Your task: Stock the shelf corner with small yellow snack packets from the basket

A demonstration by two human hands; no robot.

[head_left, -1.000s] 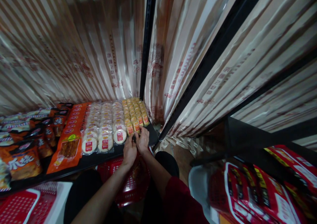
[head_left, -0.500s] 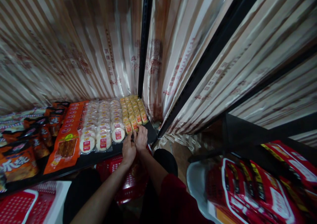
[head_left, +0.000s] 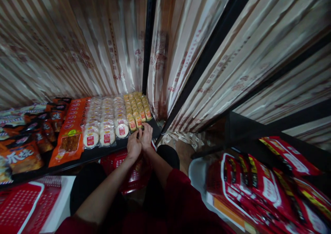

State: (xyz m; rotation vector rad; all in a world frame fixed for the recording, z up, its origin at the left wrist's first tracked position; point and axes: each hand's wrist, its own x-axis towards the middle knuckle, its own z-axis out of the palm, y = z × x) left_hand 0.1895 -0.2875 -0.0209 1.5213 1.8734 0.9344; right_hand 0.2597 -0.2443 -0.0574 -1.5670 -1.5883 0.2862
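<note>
My left hand point(head_left: 134, 146) and my right hand point(head_left: 146, 136) meet close together at the front edge of the black shelf point(head_left: 108, 149). Both have curled fingers, and the fingertips nearly touch. What lies between them is too small and dim to make out. Just beyond my fingertips are rows of small yellow snack packs point(head_left: 137, 110) with red labels. Left of these stand rows of round white cakes point(head_left: 121, 128) in clear wrappers.
Farther left on the shelf lie an orange snack bag point(head_left: 71, 127) and dark-and-orange bags point(head_left: 24, 158). Red baskets point(head_left: 126, 178) sit below. Red packets point(head_left: 269, 182) fill a basket at right. Black posts point(head_left: 149, 37) stand before draped curtains point(head_left: 103, 37).
The view has shifted slightly, so the shelf appears higher. Both hands stay together at the shelf edge by the yellow packs, with only small finger movement.
</note>
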